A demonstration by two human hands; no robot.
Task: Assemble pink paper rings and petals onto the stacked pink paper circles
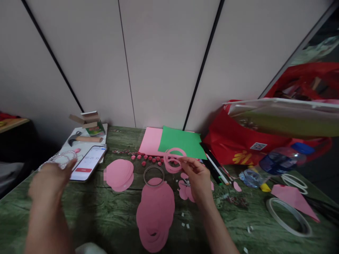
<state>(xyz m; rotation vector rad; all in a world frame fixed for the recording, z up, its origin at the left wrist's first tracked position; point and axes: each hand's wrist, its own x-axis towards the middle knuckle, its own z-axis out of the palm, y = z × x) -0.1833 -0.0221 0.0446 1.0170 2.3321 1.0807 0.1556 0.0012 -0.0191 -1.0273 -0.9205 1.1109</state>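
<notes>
My right hand pinches thin pink paper rings between thumb and fingertips, held above small red balls on the table. Below it are pink petal-shaped pieces with scissors partly hidden among them. A grey ring lies at the top of a long stack of pink paper rounds. Left of that is another pile of pink paper circles. My left hand, smeared by motion, is beside a lit phone and a clear beaded strand; its grip is unclear.
A hammer and an opened small box stand at the back left. Green paper lies over pink sheets against the wall. To the right are a red bag, a water bottle and a tape roll.
</notes>
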